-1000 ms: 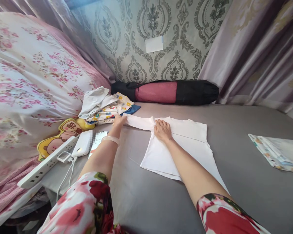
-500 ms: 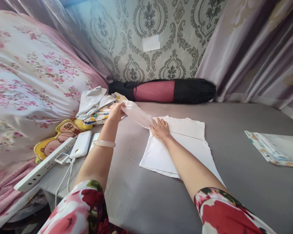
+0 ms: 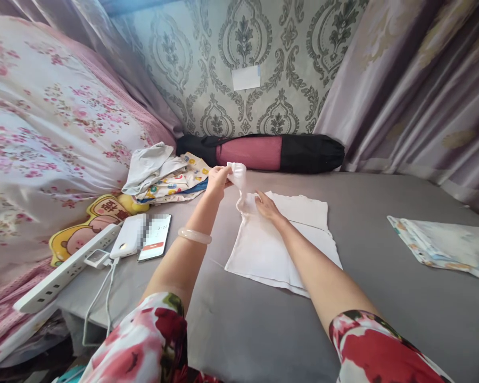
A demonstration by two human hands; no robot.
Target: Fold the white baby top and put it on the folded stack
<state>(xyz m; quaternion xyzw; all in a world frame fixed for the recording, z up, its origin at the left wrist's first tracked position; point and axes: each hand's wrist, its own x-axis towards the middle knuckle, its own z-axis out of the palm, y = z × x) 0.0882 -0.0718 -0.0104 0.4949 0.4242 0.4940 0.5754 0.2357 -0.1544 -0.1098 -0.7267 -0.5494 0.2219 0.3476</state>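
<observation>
A white shirt lies partly folded on the grey sheet in front of me. My left hand is closed on the end of its thin sleeve, which it lifts above the shirt's left side. The raised sleeve bends down from my fingers to the shirt's upper left corner. My right hand rests on the shirt near that corner, fingers stretched out and holding nothing. A pale bangle circles my left forearm.
A grey sheet covers the surface. Piled clothes, a phone, a power bank and a power strip lie left. A black-and-pink bag lies along the wall. Folded patterned cloth is right.
My left hand has moved right, carrying the sleeve end toward the shirt, so the stretched sleeve now bends over. My right hand stays over the upper left corner, shifted slightly right.
</observation>
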